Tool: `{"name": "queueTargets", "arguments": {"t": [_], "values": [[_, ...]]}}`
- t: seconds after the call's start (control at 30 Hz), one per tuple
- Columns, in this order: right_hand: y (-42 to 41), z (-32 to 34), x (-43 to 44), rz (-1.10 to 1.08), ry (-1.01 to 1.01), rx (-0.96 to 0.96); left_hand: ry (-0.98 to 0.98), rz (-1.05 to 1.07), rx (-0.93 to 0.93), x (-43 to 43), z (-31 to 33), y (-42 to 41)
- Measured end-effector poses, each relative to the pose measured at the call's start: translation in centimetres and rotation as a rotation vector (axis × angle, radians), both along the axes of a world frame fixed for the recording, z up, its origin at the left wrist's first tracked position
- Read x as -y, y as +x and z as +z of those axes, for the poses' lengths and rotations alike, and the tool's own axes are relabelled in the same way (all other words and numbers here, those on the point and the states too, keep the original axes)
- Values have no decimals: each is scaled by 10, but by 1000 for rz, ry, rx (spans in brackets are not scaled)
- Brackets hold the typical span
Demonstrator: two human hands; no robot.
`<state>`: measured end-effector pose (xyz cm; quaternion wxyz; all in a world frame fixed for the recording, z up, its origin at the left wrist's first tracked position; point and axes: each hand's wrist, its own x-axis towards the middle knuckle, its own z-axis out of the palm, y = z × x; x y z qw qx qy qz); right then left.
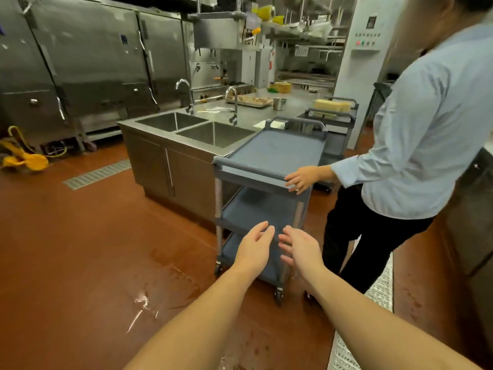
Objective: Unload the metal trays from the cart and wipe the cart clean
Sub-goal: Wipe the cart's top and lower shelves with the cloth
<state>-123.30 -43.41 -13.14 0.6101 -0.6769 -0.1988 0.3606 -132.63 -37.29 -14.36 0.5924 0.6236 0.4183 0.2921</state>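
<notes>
Left hand (254, 249) reaches forward with fingers straight and loosely spread, holding nothing. Just beside it, the right hand (301, 249) is equally slack and bare, and neither touches anything. Both hover before the grey three-shelf plastic cart (277, 153), which stands against the stainless steel sink surface (256, 116). Its shelves look bare as far as they show, so unloading seems done. A shallow metal tray (249, 101) of food lies on that surface behind the taps, but I cannot tell whether it came off the cart. No cloth shows in either hand, so wiping appears not yet begun. Another person's hand (301, 178) rests on the cart's near rim.
</notes>
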Motion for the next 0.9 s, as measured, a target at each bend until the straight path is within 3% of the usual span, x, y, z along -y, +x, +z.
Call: {"name": "queueTargets", "arguments": {"t": [0.37,0.9], "values": [[51,-16,-63,-15,-40,-21,-27,34,9,-67,-8,45],[303,-5,-92,82,38,-17,-18,94,38,-73,9,292]]}}
